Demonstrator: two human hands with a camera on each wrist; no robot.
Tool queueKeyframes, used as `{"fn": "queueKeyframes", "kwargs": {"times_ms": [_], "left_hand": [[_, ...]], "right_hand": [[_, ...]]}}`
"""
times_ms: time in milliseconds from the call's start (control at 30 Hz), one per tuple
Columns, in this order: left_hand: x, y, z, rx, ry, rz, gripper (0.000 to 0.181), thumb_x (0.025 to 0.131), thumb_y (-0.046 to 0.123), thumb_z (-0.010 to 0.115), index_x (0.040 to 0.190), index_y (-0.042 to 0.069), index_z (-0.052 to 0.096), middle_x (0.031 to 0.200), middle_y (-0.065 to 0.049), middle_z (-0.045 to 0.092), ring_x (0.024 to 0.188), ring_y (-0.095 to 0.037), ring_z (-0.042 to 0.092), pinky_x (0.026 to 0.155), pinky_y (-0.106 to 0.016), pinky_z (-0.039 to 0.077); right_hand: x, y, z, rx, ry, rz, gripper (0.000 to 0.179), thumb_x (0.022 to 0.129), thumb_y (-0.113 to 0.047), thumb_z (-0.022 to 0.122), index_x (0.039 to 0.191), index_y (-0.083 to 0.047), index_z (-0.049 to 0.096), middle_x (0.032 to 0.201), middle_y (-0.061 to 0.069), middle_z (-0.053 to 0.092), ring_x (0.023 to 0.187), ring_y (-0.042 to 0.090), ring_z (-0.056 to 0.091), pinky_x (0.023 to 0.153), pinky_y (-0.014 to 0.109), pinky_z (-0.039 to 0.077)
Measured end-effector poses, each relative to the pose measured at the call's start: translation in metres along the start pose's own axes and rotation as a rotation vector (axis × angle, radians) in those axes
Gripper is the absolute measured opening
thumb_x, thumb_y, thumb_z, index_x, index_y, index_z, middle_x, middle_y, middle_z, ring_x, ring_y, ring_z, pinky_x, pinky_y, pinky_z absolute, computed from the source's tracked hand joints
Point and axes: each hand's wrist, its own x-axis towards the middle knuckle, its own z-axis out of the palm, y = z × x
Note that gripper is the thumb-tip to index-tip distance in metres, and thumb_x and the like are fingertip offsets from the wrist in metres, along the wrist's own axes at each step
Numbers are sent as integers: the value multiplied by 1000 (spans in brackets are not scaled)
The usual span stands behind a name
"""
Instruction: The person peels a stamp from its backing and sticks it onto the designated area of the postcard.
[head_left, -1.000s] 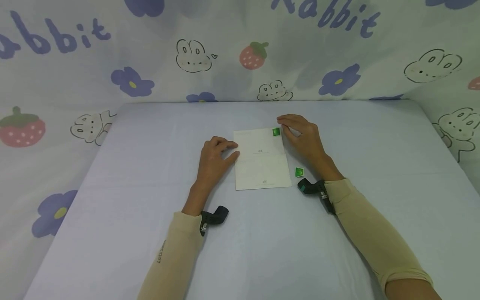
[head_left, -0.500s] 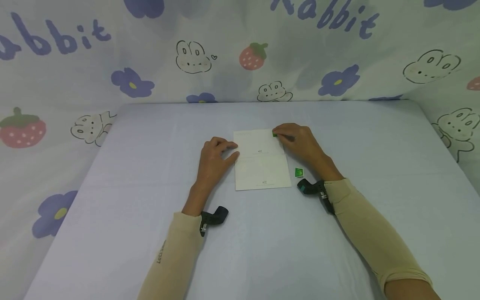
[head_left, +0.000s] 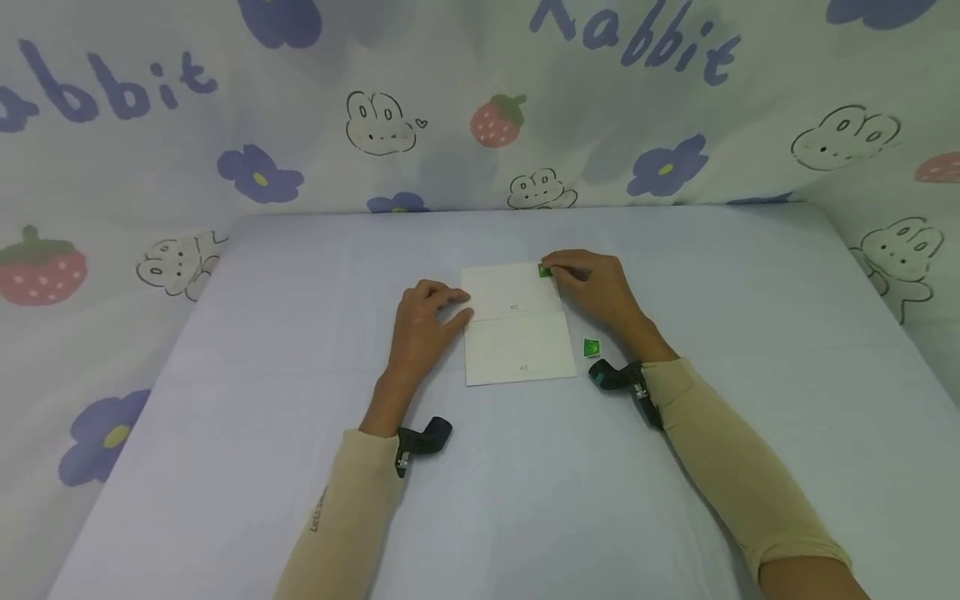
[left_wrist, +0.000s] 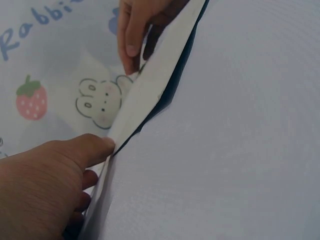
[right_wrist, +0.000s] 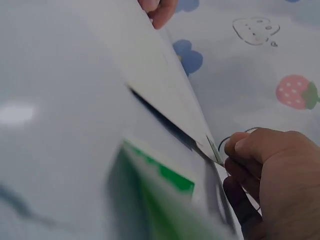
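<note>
A cream card (head_left: 513, 350) with a crease across its middle lies flat on the table. Its underside shows dark in the left wrist view. At its upper right corner sits a small green stamp-like sticker (head_left: 545, 271); my right hand (head_left: 598, 287) pinches its edge between thumb and fingertips. In the right wrist view that sticker (right_wrist: 213, 148) stands tilted up from the card at the fingers. My left hand (head_left: 425, 329) rests at the card's left edge, thumb and index finger apart and touching it. A second green sticker (head_left: 592, 347) lies right of the card, under my right wrist.
The white-covered table (head_left: 300, 350) stretches around the card on every side. Behind it hangs a printed cloth (head_left: 442, 108) with rabbits, strawberries and flowers. A black wrist camera sits on each wrist, the right one (head_left: 615, 377) close to the loose sticker.
My right hand has moved slightly left and down from beside the card and now pinches the corner sticker. The left hand stays at the card's edge. The head view has shifted slightly.
</note>
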Motion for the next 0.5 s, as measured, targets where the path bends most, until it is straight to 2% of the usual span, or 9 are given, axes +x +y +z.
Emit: {"fn": "queueKeyframes", "kwargs": {"times_ms": [233, 500], "left_hand": [[-3, -2, -1, 0, 6, 23, 21, 90, 20, 78, 109, 11, 76, 113, -9, 58, 97, -27, 49, 83, -40, 40], [-3, -3, 1, -25, 18, 19, 22, 91, 22, 76, 111, 13, 75, 111, -6, 60, 97, -26, 50, 84, -39, 40]], "right_hand": [[-11, 2, -1, 58, 69, 23, 17, 97, -21, 69, 111, -16, 77, 116, -4, 70, 114, 11, 61, 97, 30, 48], [-26, -3, -6, 64, 65, 53, 15, 98, -18, 67, 110, -17, 76, 113, -4, 68, 108, 12, 60, 94, 33, 49]]}}
